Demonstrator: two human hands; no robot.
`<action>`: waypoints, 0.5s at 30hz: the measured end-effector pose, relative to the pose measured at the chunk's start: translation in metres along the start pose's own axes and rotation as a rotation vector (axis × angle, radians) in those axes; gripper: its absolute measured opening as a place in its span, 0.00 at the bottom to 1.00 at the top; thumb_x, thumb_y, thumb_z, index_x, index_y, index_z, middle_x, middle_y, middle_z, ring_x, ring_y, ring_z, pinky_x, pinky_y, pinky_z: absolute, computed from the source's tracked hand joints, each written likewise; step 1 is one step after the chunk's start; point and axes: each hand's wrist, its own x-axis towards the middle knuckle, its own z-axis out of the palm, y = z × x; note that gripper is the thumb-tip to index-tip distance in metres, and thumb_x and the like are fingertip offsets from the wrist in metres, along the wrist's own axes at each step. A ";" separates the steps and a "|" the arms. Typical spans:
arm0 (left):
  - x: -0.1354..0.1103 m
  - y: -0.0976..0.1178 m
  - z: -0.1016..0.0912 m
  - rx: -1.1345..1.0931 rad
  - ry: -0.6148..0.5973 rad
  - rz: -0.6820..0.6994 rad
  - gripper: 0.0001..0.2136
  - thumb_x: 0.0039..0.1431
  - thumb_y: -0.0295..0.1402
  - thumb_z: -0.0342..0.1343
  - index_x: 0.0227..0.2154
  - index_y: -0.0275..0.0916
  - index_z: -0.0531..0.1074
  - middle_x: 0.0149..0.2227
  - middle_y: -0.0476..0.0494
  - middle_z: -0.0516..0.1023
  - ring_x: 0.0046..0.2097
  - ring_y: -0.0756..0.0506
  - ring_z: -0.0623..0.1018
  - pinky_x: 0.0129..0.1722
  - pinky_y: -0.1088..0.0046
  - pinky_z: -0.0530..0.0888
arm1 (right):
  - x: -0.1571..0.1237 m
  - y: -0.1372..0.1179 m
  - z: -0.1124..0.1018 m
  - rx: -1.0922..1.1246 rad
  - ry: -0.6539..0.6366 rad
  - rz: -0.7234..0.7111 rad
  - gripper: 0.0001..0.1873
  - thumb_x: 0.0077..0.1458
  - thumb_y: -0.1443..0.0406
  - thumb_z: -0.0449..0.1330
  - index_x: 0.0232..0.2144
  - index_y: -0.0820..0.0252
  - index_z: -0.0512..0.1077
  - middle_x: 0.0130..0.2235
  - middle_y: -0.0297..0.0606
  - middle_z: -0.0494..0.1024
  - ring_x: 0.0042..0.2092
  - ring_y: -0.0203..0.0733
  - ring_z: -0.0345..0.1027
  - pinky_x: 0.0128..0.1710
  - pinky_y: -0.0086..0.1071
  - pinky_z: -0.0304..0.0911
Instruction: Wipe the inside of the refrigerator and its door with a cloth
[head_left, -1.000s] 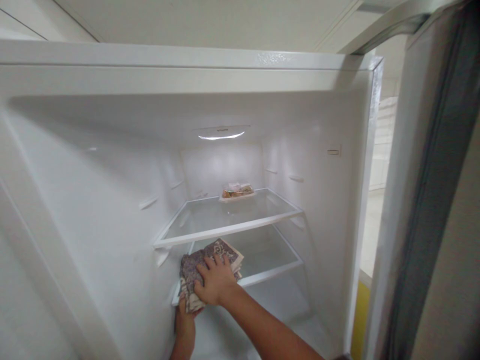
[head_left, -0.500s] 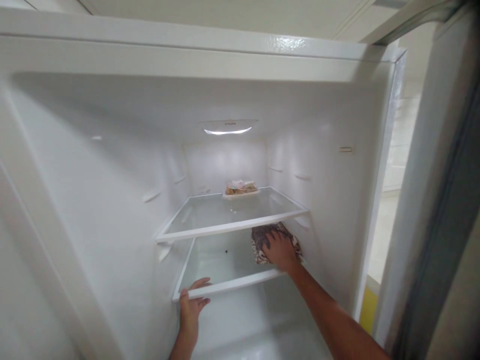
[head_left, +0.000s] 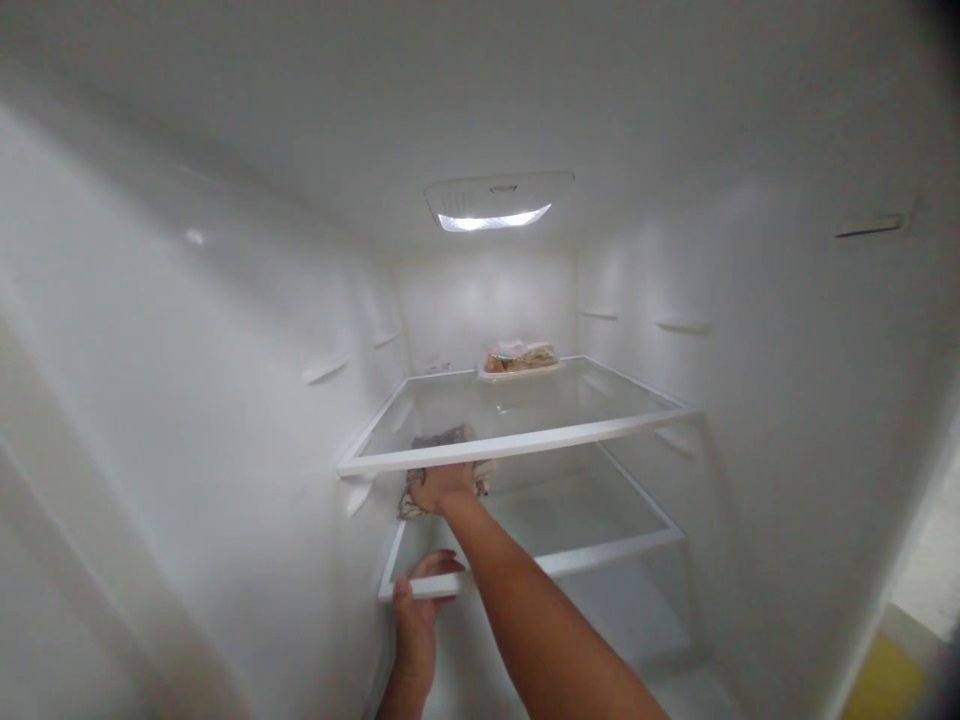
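Inside a refrigerator, my right hand (head_left: 444, 487) presses a brown-and-white patterned cloth (head_left: 413, 502) against the left part of the lower glass shelf (head_left: 607, 553). The upper shelf's front rim partly covers the hand and cloth, and my fingertips are hard to see. At the front left corner of that lower shelf, my left hand (head_left: 417, 625) grips the white rim, thumb in front and fingers around it. My right forearm crosses in front of the shelf's rim.
Above is another glass shelf (head_left: 525, 443) with a wrapped tray of food (head_left: 520, 362) at its back. A lit lamp (head_left: 495, 218) hangs from the ceiling. Small support ledges (head_left: 682, 327) stick out of the side walls. Something yellow (head_left: 885, 670) shows outside at lower right.
My right hand has moved the cloth from the right side of the lower shelf to its left side. My left hand stays on the rim. The view has come closer into the refrigerator.
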 end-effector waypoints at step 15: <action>0.001 0.010 -0.009 0.141 0.027 -0.027 0.39 0.39 0.70 0.49 0.31 0.36 0.80 0.31 0.36 0.80 0.35 0.39 0.75 0.30 0.66 0.70 | -0.044 0.153 -0.051 -0.115 0.152 0.166 0.29 0.62 0.52 0.48 0.58 0.59 0.69 0.62 0.49 0.70 0.64 0.54 0.60 0.65 0.49 0.47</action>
